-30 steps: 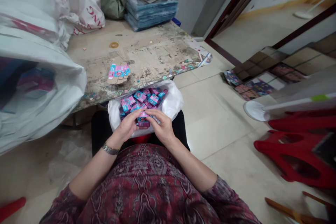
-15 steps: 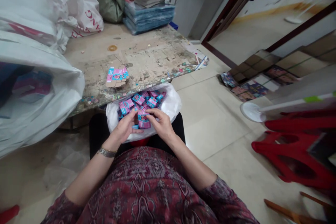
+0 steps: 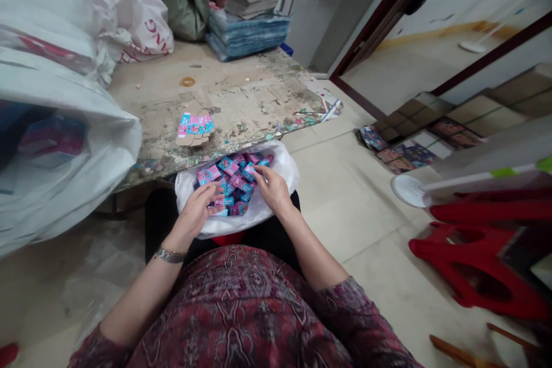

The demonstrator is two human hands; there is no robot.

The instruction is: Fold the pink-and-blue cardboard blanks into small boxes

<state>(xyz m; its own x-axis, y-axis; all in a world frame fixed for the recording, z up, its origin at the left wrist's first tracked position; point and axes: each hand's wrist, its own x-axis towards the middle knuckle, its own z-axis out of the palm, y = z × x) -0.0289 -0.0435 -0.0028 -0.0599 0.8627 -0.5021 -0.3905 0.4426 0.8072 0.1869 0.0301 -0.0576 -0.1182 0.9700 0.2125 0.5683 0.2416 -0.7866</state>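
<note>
A white plastic bag [image 3: 284, 167] lies open on my lap against the table edge, with several small pink and blue boxes [image 3: 227, 165] inside. My left hand [image 3: 199, 207] rests at the bag's left side, fingers apart over the boxes, holding nothing. Over the right part of the pile is my right hand [image 3: 272, 187], its fingers apart and the tips at a box; no box is lifted in it. An unfolded pink and blue carton [image 3: 195, 126] lies flat on the table just beyond the bag.
The worn table [image 3: 241, 92] holds a tape ring [image 3: 187, 81], a blue wrapped stack [image 3: 250, 34] and a green sack [image 3: 181, 0]. A large white bag [image 3: 107, 126] bulges at the left. Red stools [image 3: 470, 259] and cardboard boxes [image 3: 483, 103] stand on the right.
The box that was between my two hands is no longer held. My hands have moved apart, the right one shifting up and right over the pile. The view has shifted slightly.
</note>
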